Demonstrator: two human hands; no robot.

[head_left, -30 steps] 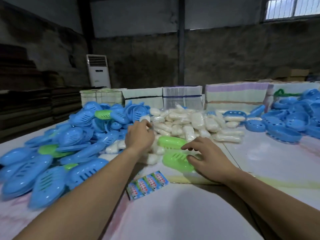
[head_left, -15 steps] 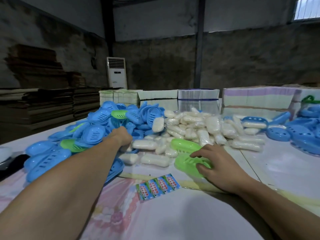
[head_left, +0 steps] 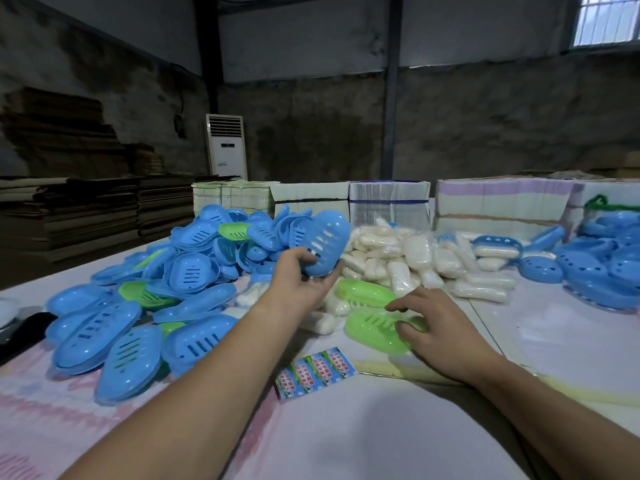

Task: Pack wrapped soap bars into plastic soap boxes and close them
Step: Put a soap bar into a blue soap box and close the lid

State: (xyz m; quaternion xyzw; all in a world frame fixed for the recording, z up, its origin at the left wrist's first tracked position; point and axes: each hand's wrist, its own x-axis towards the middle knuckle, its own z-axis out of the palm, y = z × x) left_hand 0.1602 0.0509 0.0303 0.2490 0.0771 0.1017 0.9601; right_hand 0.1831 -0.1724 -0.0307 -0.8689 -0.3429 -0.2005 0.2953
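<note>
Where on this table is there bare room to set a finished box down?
Bare table lies near, between the forearms, below the sticker strip; also right of the right hand, before the blue boxes. Crowded: blue shell pile, soap bars.

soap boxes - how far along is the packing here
Early, by the look of it. Done: an open blue box half already holds a soap bar. In hand: the left hand grips a blue slotted shell; the right hand rests on a green shell. Left: the wrapped soap heap and blue shell pile.

Head camera — looks forward and down, close over table (head_left: 346,427).
</note>
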